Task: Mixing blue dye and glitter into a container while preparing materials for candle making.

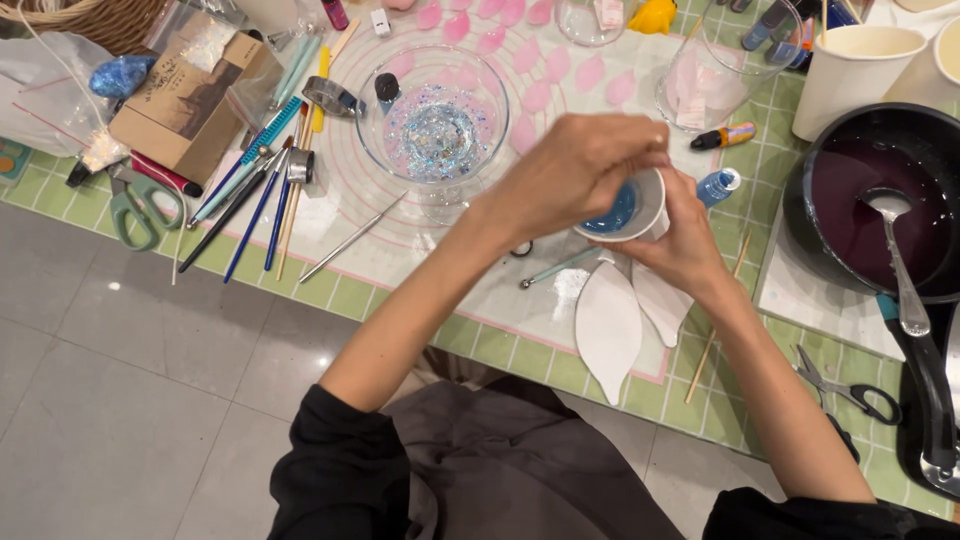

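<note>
A green-tiled table (500, 345) is standing over grey floor tiles, a pink-ringed mat (350, 215) lying across it. At frame centre, the right hand (685, 245) is cupping a small white cup (640, 205) of blue material from below. The left hand (570, 170) is curling over its rim, fingers pinched together. A glittered glass bowl (435, 125) is sitting just upper left.

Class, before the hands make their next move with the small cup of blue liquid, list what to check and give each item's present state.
1. Small cup held in right hand: ok.
2. Left hand over the cup's rim: ok.
3. Cup upright, blue liquid inside: ok.
4. Glass bowl of glitter stands apart from the hands: ok.
5. What the left fingers pinch: cannot tell.
6. White leaf shapes lie under the cup, drip risk: not ok.
</note>
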